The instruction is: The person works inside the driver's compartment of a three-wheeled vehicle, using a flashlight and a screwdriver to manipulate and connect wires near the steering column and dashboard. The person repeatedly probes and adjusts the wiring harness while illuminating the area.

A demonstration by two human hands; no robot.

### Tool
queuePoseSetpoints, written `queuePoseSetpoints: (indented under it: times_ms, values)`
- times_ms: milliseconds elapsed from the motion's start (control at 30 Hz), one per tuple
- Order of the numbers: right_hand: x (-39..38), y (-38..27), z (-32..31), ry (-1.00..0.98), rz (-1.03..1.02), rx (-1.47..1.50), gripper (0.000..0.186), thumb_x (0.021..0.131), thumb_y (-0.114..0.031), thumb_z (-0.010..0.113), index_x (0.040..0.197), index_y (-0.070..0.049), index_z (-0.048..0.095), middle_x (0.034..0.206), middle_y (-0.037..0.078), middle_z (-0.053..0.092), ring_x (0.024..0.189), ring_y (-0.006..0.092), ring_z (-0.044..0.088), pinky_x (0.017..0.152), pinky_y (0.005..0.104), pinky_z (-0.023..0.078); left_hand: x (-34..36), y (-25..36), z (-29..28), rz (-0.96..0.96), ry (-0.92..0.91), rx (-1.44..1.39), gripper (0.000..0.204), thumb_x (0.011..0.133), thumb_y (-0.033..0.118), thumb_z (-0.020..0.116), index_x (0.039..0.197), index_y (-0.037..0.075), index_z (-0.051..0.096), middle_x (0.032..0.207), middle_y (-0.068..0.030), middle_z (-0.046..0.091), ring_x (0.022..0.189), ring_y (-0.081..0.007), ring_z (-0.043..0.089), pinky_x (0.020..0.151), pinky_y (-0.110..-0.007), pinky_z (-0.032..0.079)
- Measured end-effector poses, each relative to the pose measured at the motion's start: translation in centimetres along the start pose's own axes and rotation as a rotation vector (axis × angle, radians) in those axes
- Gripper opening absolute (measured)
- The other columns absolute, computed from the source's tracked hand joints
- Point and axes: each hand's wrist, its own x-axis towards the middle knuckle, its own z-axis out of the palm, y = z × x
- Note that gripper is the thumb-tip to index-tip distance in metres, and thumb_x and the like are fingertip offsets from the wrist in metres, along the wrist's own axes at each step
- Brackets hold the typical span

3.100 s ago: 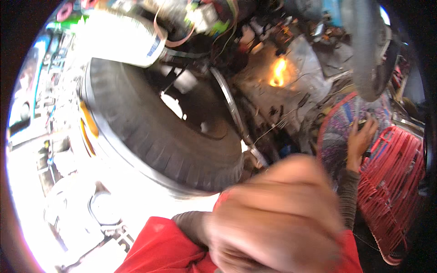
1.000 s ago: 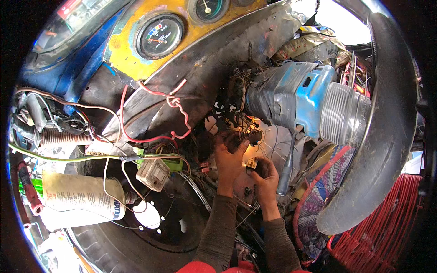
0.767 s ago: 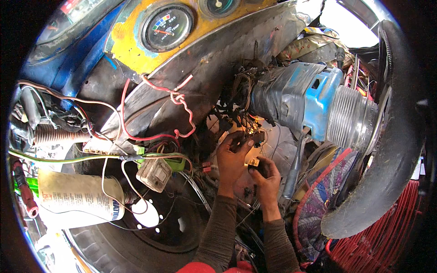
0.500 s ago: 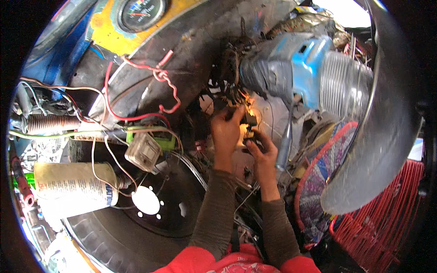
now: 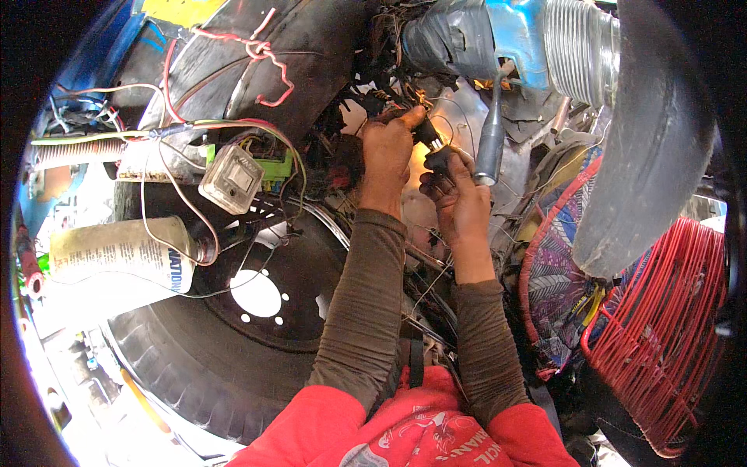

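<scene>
Near the middle, my right hand (image 5: pixel 465 204) is closed on a small black plug-like part (image 5: pixel 438 160) with bright metal prongs at its upper end. My left hand (image 5: pixel 387 154) grips a black block, perhaps a connector (image 5: pixel 425 131), just above those prongs; its fingers partly hide how it is held. Whether the prongs touch the block I cannot tell. Thin wires (image 5: pixel 445 117) loop beside both hands. A warm light (image 5: pixel 419 165) glows behind them. Right of my right hand, a tool with a blue-grey handle (image 5: pixel 490 144) stands nearly upright.
A tyre (image 5: pixel 194 393) on its wheel lies at lower left, beside a whitish can (image 5: pixel 120 253). Loose wires surround a clear-covered box (image 5: pixel 231 180). A blue housing with a ribbed hose (image 5: pixel 580 47), a dark curved panel (image 5: pixel 650 156) and a red-corded seat (image 5: pixel 661 327) stand right.
The view has shifted, so the surroundings sit higher in it. My right hand has turned, and the black part's bright prongs now show between my hands.
</scene>
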Motion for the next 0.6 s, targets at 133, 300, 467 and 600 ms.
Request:
queuePoseSetpoints:
  times_ms: [133,300,467,600]
  values:
    - [-0.3,-0.6,0.4,0.106,0.158,0.111,0.032,0.098,-0.019,0.064,0.123,0.0,0.062,0.105,0.01,0.068,0.083,0.0225,0.068,0.071,0.0356,0.058,-0.1,0.2,0.1,-0.036,-0.046,-0.132,0.027,0.087,0.024,0.075,0.102,0.002,0.075,0.099,-0.0095,0.074,0.083,-0.0243,0.065,0.08,-0.039,0.05]
    - [-0.4,-0.5,0.3,0.007,0.026,0.003,0.031,0.096,-0.016,0.066,0.12,0.004,0.062,0.104,0.01,0.07,0.081,0.0209,0.067,0.071,0.0348,0.056,-0.1,0.5,0.0,-0.148,-0.017,-0.223,0.015,0.085,0.005,0.073,0.099,-0.002,0.074,0.091,-0.006,0.071,0.081,-0.0204,0.064,0.077,-0.034,0.051]
    - [-0.4,-0.2,-0.7,0.168,0.013,-0.447,0.035,0.092,-0.013,0.072,0.117,0.01,0.062,0.103,0.015,0.07,0.081,0.0246,0.071,0.07,0.0359,0.06,-0.2,1.1,-0.1,-0.092,-0.02,-0.098,0.012,0.084,0.004,0.073,0.095,0.001,0.073,0.093,-0.0071,0.07,0.079,-0.0212,0.064,0.077,-0.035,0.051]
    - [0.1,0.5,-0.5,0.208,-0.045,-0.627,0.033,0.09,-0.014,0.076,0.112,0.009,0.065,0.1,0.014,0.07,0.08,0.023,0.072,0.069,0.0354,0.062,-1.4,1.7,0.6,-0.198,0.103,-0.321,0.015,0.079,0.002,0.077,0.094,0.002,0.072,0.091,-0.0068,0.07,0.079,-0.0218,0.065,0.076,-0.036,0.052]
